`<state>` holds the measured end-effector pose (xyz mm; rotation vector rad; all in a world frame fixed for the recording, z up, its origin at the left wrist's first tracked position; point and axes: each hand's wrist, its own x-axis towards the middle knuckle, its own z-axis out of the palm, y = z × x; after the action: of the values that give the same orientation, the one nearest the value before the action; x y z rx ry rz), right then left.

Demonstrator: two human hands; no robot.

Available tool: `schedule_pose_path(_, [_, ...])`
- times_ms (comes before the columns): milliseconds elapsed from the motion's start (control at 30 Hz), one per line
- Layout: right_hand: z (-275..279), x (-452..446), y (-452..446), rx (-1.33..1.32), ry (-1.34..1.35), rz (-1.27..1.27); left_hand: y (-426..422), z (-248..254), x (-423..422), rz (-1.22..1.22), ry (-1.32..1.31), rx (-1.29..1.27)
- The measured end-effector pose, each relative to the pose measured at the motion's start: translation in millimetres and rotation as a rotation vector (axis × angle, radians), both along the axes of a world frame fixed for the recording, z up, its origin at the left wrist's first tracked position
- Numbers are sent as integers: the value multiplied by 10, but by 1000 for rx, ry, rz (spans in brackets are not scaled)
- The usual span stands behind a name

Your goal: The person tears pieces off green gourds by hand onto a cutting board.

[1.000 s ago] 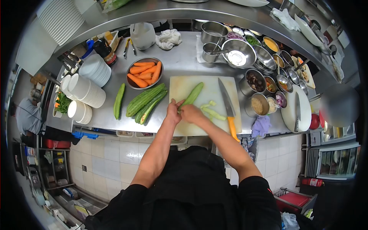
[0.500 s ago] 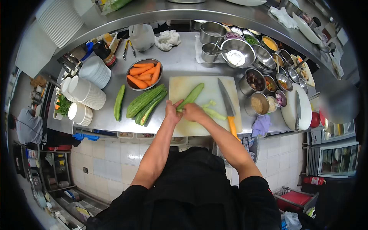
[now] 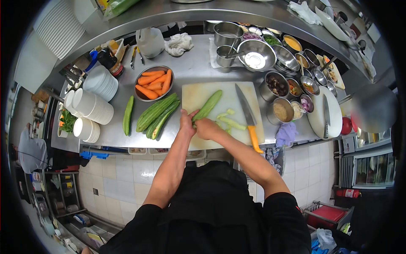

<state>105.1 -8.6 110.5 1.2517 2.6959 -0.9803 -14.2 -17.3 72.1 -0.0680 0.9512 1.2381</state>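
Note:
My left hand (image 3: 187, 122) is closed around the lower end of a long green cucumber (image 3: 210, 103), which slants away over the white cutting board (image 3: 192, 91). My right hand (image 3: 208, 128) is closed against the cucumber's near end, and whatever its fingers grip is hidden. Pale green peel strips (image 3: 232, 123) lie on the board just right of my hands. Farther right rests a large knife (image 3: 246, 103) with a yellow handle, its blade pointing away. Several whole cucumbers (image 3: 157, 113) lie left of the board, with a slimmer one (image 3: 128, 115) apart from them.
A metal bowl (image 3: 137, 94) of carrots (image 3: 154, 80) stands behind the cucumbers. Stacked white tubs (image 3: 95, 106) line the left. Metal pots and bowls (image 3: 255, 55) crowd the right and back. A purple cloth (image 3: 287, 133) lies at the front edge; a steel shelf (image 3: 169, 15) crosses above.
The view has shifted slightly, moving the counter items left and up in the picture. My right hand has drawn back a little toward me along the cucumber. The peel strips lie somewhat differently.

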Motion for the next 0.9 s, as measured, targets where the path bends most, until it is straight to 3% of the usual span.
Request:
schedule_pose_path(167, [74, 217, 207, 29, -5, -263, 42, -120, -9, 64, -43, 33])
schedule_pose_path(267, [-244, 74, 211, 180, -30, -237, 89, -223, 25, 12, 1, 85])
schedule_pose_path(367, [-1, -128, -63, 85, -88, -121, 53, -24, 71, -20, 114, 19])
schedule_pose_path(567, [-196, 300, -8, -8, 186, -41, -4, -70, 23, 90, -48, 72])
schedule_pose_path(667, [-45, 400, 202, 26, 38, -258, 48, -254, -45, 93, -177, 118])
schedule_pose_path(767, [-132, 368, 415, 105, 65, -445, 66, -227, -10, 100, -221, 82])
schedule_pose_path(900, [-207, 164, 267, 18, 1, -286, 91, -207, 43, 60, -155, 88])
